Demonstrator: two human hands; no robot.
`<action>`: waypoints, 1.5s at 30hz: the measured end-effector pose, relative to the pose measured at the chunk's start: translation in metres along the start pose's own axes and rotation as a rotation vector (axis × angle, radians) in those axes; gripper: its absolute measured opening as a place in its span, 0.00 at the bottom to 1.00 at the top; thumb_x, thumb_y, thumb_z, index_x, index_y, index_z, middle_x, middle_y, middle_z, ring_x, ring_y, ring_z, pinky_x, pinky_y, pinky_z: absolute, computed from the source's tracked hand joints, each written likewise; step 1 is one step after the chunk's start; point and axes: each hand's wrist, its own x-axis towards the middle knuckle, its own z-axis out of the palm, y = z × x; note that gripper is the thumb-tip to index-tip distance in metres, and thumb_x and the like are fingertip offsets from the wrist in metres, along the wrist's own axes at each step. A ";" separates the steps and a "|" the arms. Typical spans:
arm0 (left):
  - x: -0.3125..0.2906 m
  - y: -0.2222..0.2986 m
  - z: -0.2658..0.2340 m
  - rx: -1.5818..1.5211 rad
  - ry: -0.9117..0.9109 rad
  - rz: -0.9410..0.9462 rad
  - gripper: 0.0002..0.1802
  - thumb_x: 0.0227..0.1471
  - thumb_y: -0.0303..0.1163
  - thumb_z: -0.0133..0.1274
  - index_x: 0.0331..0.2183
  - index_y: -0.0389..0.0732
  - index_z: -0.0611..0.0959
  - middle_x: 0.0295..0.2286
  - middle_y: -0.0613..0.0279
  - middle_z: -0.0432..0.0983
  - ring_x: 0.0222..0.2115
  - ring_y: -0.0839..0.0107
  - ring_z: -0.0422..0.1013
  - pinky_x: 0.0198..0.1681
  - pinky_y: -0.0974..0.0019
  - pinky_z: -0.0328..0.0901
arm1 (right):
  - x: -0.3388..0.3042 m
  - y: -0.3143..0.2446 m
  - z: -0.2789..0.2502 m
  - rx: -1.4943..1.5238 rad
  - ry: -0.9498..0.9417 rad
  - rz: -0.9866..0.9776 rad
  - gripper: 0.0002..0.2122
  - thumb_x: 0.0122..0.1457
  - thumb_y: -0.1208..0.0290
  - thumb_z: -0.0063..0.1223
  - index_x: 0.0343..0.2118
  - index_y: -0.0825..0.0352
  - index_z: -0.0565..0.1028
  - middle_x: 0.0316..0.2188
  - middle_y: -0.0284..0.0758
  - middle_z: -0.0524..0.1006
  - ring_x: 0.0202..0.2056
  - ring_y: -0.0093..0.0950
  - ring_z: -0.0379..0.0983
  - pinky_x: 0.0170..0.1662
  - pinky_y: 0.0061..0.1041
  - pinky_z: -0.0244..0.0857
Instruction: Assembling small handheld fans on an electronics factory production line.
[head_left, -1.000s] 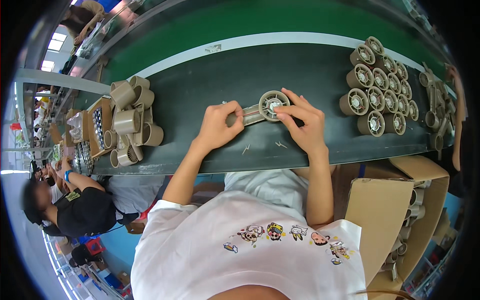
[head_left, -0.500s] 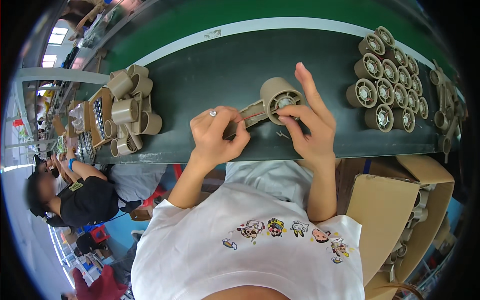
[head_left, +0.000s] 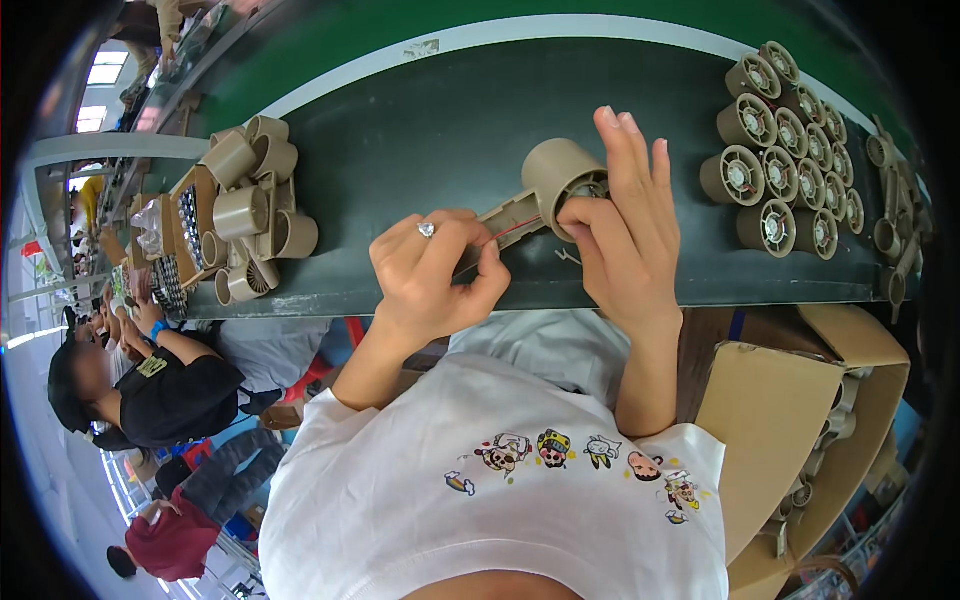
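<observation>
A beige plastic fan housing (head_left: 556,172) with a round head and an open, trough-like handle lies before me on the dark green work surface (head_left: 420,130). My left hand (head_left: 435,265) is closed round the handle, thumb and forefinger pinching near a thin red wire (head_left: 522,228) that runs toward the head. At the head's open end is my right hand (head_left: 630,230); its thumb and bent forefinger press inside the rim, the other fingers stretched upward. Those fingers cover most of the head's inside. A small pale forked piece (head_left: 568,257) sits just below the head.
Right, several round fan heads (head_left: 765,177) stand grouped, with more beige parts (head_left: 893,215) beyond. Left are stacked beige housings (head_left: 240,212) and a carton of small metallic parts (head_left: 190,225). An open cardboard box (head_left: 765,430) stands below right. A co-worker (head_left: 150,380) sits at the left.
My right hand has turned and pushed its thumb and forefinger further into the fan head, and more fingers now point up. The left hand keeps its hold on the handle.
</observation>
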 end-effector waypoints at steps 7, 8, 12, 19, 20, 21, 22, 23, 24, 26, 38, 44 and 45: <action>-0.003 -0.004 0.002 -0.030 -0.029 0.022 0.08 0.29 0.22 0.56 0.18 0.39 0.74 0.16 0.63 0.73 0.10 0.69 0.61 0.14 0.69 0.56 | 0.000 -0.002 0.007 -0.093 -0.043 0.004 0.05 0.48 0.79 0.52 0.21 0.66 0.67 0.56 0.42 0.69 0.58 0.40 0.65 0.61 0.52 0.49; -0.004 -0.004 0.003 -0.039 -0.040 0.011 0.08 0.29 0.22 0.56 0.19 0.39 0.74 0.16 0.62 0.73 0.10 0.69 0.61 0.14 0.69 0.57 | 0.000 -0.002 0.009 -0.085 -0.050 0.001 0.05 0.47 0.81 0.50 0.22 0.67 0.66 0.56 0.45 0.68 0.59 0.42 0.63 0.62 0.51 0.46; -0.008 -0.007 0.006 -0.046 -0.036 -0.001 0.08 0.29 0.21 0.56 0.19 0.39 0.74 0.16 0.62 0.73 0.11 0.68 0.62 0.14 0.69 0.57 | -0.004 0.000 0.016 -0.094 -0.075 0.014 0.05 0.47 0.83 0.47 0.22 0.67 0.65 0.56 0.47 0.68 0.60 0.43 0.61 0.63 0.50 0.43; -0.017 -0.005 0.006 -0.073 -0.036 -0.118 0.07 0.31 0.21 0.57 0.19 0.38 0.76 0.16 0.62 0.73 0.11 0.68 0.65 0.15 0.70 0.59 | -0.010 0.003 0.024 0.073 -0.051 0.069 0.04 0.51 0.81 0.47 0.23 0.68 0.65 0.55 0.50 0.68 0.60 0.50 0.60 0.61 0.47 0.50; -0.019 -0.002 0.005 -0.094 -0.057 -0.189 0.07 0.31 0.20 0.57 0.19 0.38 0.76 0.15 0.62 0.73 0.11 0.68 0.65 0.16 0.70 0.60 | -0.011 0.003 0.024 0.210 -0.016 0.126 0.04 0.52 0.81 0.48 0.23 0.69 0.66 0.55 0.51 0.68 0.60 0.51 0.59 0.59 0.44 0.53; -0.021 -0.001 0.005 -0.094 -0.056 -0.192 0.07 0.31 0.20 0.57 0.19 0.38 0.76 0.15 0.62 0.73 0.11 0.68 0.65 0.16 0.70 0.60 | -0.012 0.003 0.024 0.348 0.020 0.181 0.04 0.53 0.81 0.48 0.24 0.70 0.66 0.55 0.53 0.68 0.60 0.51 0.59 0.58 0.40 0.56; -0.023 -0.001 0.005 -0.130 -0.044 -0.240 0.06 0.32 0.20 0.57 0.19 0.38 0.76 0.15 0.62 0.73 0.12 0.69 0.66 0.16 0.71 0.60 | -0.012 0.004 0.023 0.349 0.017 0.181 0.04 0.53 0.81 0.48 0.24 0.70 0.66 0.55 0.53 0.68 0.60 0.51 0.59 0.58 0.40 0.56; -0.024 0.000 0.005 -0.167 -0.032 -0.289 0.06 0.32 0.20 0.57 0.19 0.38 0.77 0.15 0.62 0.73 0.12 0.69 0.66 0.16 0.71 0.60 | -0.012 0.003 0.020 0.374 0.011 0.170 0.03 0.53 0.82 0.49 0.25 0.70 0.68 0.54 0.54 0.68 0.61 0.51 0.58 0.57 0.37 0.57; -0.025 0.000 0.004 -0.168 -0.032 -0.293 0.06 0.32 0.20 0.57 0.19 0.38 0.77 0.15 0.62 0.73 0.12 0.69 0.66 0.16 0.71 0.60 | -0.011 0.003 0.019 0.400 0.002 0.160 0.03 0.52 0.83 0.50 0.25 0.71 0.69 0.54 0.55 0.67 0.61 0.51 0.58 0.57 0.34 0.58; -0.025 0.001 0.002 -0.199 -0.025 -0.298 0.06 0.31 0.20 0.57 0.19 0.37 0.77 0.16 0.60 0.75 0.12 0.70 0.67 0.17 0.71 0.61 | -0.009 0.002 0.018 0.406 0.032 0.129 0.03 0.49 0.84 0.50 0.24 0.72 0.69 0.54 0.55 0.68 0.59 0.52 0.61 0.52 0.32 0.62; -0.023 0.000 -0.001 -0.229 0.096 -0.112 0.06 0.30 0.20 0.57 0.19 0.36 0.77 0.17 0.58 0.76 0.11 0.71 0.66 0.16 0.74 0.59 | 0.005 -0.008 -0.008 0.291 0.028 -0.075 0.06 0.35 0.84 0.53 0.21 0.74 0.71 0.48 0.63 0.70 0.53 0.57 0.66 0.54 0.48 0.63; -0.022 0.000 -0.006 -0.161 0.106 -0.034 0.06 0.30 0.20 0.57 0.19 0.36 0.77 0.18 0.57 0.76 0.11 0.73 0.64 0.14 0.74 0.56 | 0.006 -0.012 -0.008 0.336 0.055 -0.078 0.06 0.34 0.84 0.53 0.21 0.75 0.72 0.47 0.68 0.69 0.52 0.57 0.67 0.53 0.44 0.65; -0.023 0.000 -0.006 -0.160 0.107 -0.036 0.06 0.30 0.20 0.57 0.19 0.36 0.77 0.18 0.57 0.76 0.11 0.73 0.64 0.14 0.74 0.56 | 0.006 -0.013 -0.007 0.353 0.067 -0.065 0.06 0.35 0.83 0.54 0.21 0.75 0.73 0.47 0.68 0.68 0.52 0.57 0.68 0.52 0.42 0.66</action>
